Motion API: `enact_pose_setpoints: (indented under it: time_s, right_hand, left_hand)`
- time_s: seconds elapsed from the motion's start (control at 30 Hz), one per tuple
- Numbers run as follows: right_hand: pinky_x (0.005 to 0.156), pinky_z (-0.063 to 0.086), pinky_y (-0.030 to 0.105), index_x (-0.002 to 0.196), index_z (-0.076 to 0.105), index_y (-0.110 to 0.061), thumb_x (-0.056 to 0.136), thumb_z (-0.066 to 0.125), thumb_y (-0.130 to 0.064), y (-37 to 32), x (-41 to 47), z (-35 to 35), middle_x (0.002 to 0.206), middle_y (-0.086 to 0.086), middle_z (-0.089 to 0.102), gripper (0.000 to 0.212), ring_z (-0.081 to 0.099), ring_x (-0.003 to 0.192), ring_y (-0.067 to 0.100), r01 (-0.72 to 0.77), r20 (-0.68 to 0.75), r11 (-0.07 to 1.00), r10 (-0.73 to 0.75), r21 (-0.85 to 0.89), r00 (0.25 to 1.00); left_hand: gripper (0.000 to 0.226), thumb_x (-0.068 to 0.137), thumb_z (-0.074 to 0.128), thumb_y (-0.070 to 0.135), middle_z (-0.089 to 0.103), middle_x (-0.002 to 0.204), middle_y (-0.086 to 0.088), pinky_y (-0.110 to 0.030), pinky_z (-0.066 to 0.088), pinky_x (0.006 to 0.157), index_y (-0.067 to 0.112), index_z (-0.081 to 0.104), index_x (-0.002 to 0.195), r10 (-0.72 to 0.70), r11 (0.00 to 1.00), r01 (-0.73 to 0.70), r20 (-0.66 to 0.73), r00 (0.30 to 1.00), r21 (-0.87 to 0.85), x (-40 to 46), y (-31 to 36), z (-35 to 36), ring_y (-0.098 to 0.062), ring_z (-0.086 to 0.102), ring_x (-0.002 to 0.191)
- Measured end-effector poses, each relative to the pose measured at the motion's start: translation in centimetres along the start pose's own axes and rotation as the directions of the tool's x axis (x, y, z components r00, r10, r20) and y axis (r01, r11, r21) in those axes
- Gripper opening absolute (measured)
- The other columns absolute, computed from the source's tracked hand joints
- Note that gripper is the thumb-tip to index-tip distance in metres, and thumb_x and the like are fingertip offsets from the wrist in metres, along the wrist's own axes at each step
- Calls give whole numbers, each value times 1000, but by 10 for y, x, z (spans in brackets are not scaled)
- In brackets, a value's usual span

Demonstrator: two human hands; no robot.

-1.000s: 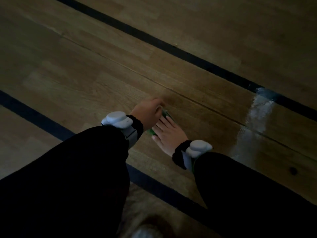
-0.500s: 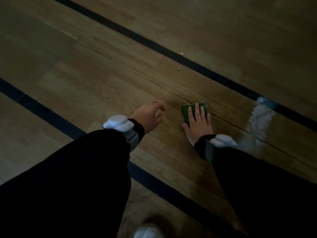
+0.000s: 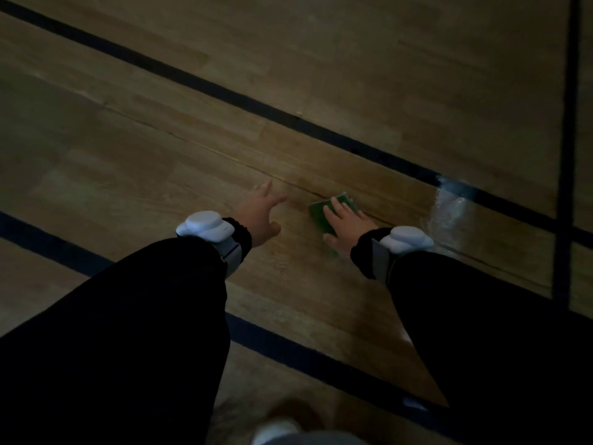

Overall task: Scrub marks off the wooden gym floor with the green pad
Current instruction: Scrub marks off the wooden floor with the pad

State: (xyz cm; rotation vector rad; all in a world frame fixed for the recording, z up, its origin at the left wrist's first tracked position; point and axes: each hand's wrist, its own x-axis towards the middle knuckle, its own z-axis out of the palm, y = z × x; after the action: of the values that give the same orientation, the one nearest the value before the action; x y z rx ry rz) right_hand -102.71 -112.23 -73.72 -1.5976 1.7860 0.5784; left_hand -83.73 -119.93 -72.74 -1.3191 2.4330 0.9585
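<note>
Green pad pressed flat on the wooden gym floor under the right hand.

The green pad (image 3: 321, 211) is pinned to the wooden gym floor (image 3: 160, 175) by the right hand (image 3: 345, 223), palm down with fingers spread over it. Just left of the pad, the left hand (image 3: 261, 213) is held empty, fingers loosely splayed. A dark floor line (image 3: 224, 91) runs beyond the pad; a glossy patch (image 3: 449, 213) lies to its right.

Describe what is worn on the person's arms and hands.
Both arms are in loose black long sleeves. Each wrist carries a rounded white plastic device on a grey strap, the left wrist device and the right wrist device, beside dark cuffs. The hands are bare, without gloves.
</note>
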Motion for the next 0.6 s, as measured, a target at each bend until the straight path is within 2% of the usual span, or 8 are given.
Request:
enact_pose_setpoints:
  time_s: [0.07,0.17,0.23,0.3,0.4,0.47,0.6]
  right_hand:
    - [123,12,42,156,-1,-17,104,35,-37,-1,-13,-21,163,3,-14,67,-3,152,23,3,24,1000,-2,-28,1000]
    - [119,24,38,156,4,-14,104,37,-34,5,-31,-59,164,4,-9,65,7,152,24,6,-4,998,-6,-60,1000]
    - [116,26,35,155,11,-9,104,38,-30,10,-30,-80,164,7,-2,61,16,150,26,10,-25,999,-11,-53,1000]
    - [115,30,35,152,19,-3,103,39,-29,23,-25,-96,162,12,13,59,27,145,28,-9,-75,998,5,-55,997]
    - [111,38,37,147,33,-4,102,38,-37,34,-16,-112,155,14,32,56,40,138,30,-47,-155,998,40,-41,987]
    - [111,38,36,146,35,-4,102,38,-36,32,-18,-122,154,14,35,54,40,138,30,-5,-149,999,0,-36,989]
    - [111,33,35,149,28,-5,103,39,-31,20,-24,-130,156,13,30,54,34,142,30,56,-144,998,-61,-36,988]
  left_hand:
    - [54,93,55,17,4,162,-6,-41,34,111,21,36,144,4,1000,-4,-30,1000,7,-1,8,-17,-29,24,145]
    - [50,94,54,20,6,162,-5,-40,39,106,20,39,141,29,999,-27,-39,999,45,4,30,-48,-30,37,138]
    - [47,94,53,21,7,162,-5,-40,40,105,18,40,140,28,999,-25,-75,997,38,11,40,-61,-30,42,134]
    - [46,95,52,21,9,161,-7,-41,38,108,17,41,139,29,998,-22,-110,994,62,16,55,-70,-30,38,137]
    - [45,95,52,21,11,161,-7,-42,37,108,16,42,138,21,996,-7,-156,988,88,14,73,-88,-30,36,139]
    - [44,95,52,22,11,161,-7,-41,39,107,17,43,138,-26,996,43,-218,976,74,2,85,-105,-29,40,136]
    - [43,96,50,23,11,161,-6,-39,36,110,18,43,138,-38,994,64,-265,963,89,-13,96,-134,-27,32,142]
